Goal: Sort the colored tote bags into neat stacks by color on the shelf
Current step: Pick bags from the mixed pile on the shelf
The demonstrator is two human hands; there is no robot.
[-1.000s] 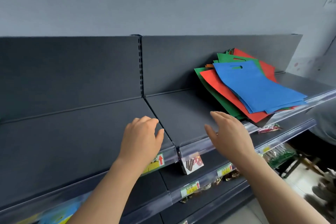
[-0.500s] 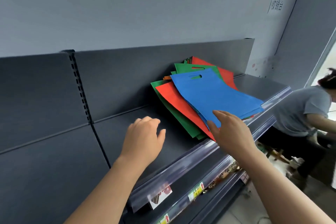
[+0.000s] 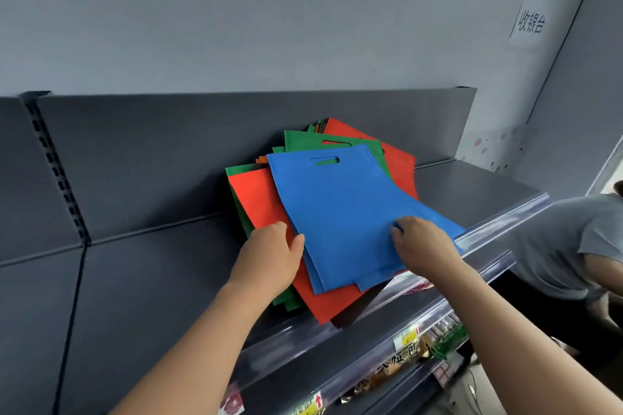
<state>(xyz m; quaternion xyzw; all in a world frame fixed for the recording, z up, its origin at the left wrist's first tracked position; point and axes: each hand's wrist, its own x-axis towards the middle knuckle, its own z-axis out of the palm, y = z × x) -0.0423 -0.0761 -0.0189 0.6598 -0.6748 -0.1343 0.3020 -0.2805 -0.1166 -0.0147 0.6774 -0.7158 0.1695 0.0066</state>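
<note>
right hand (image 3: pixel 421 246) pinches blue bag (image 3: pixel 340 212) | left hand (image 3: pixel 269 259) on red bag (image 3: pixel 259 202), grip unclear | pile (image 3: pixel 303 143) on shelf (image 3: pixel 472 185)

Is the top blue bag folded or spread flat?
Spread flat: the blue bag lies unfolded, handle slot showing, atop a red bag.

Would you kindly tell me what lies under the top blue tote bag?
Under the top blue bag, another blue edge shows, then a red bag and green bags. How many more are covered cannot be told.
</note>
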